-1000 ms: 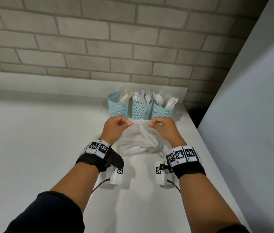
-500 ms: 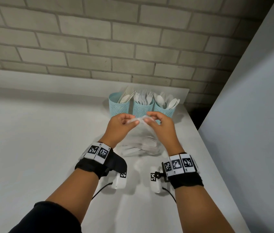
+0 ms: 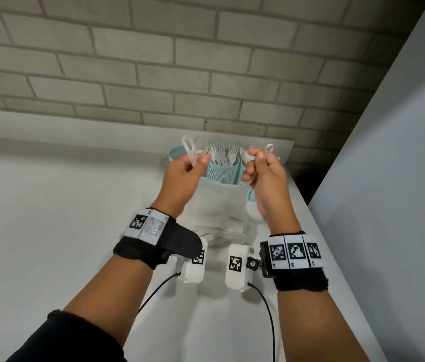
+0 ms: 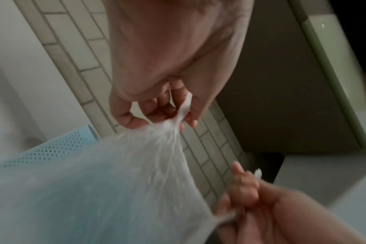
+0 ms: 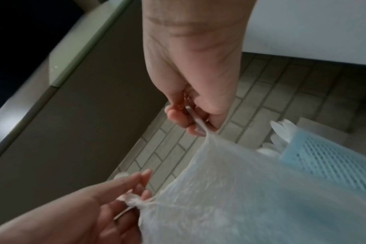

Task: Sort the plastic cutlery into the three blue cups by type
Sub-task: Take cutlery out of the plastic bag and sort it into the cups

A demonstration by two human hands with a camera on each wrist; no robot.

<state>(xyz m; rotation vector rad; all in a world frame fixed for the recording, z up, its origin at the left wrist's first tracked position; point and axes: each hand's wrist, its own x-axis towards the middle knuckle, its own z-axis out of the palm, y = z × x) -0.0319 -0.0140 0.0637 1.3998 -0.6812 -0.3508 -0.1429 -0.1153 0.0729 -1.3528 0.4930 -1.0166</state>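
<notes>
Three blue mesh cups stand at the table's back: the left cup (image 3: 173, 154), the middle cup (image 3: 223, 172) full of white forks, and the right cup (image 3: 250, 195) partly behind my right hand. In front of them hangs a translucent plastic bag (image 3: 221, 205) with white cutlery (image 3: 221, 232) lying in its bottom. My left hand (image 3: 193, 163) pinches the bag's left handle and my right hand (image 3: 258, 160) pinches the right one. In the left wrist view the left hand (image 4: 178, 118) pinches the bag (image 4: 115, 181). In the right wrist view the right hand (image 5: 196, 125) grips the thin handle of the bag (image 5: 240, 198).
The white table (image 3: 49, 231) ends at a brick wall (image 3: 154, 74) behind the cups. A grey panel (image 3: 402, 178) runs along the right side, close to the table's right edge. A dark gap (image 3: 302, 184) lies at the back right corner.
Both hands have risen and moved apart, each with a handle. The bag, slumped on the table before, now hangs stretched between them in front of the cups.
</notes>
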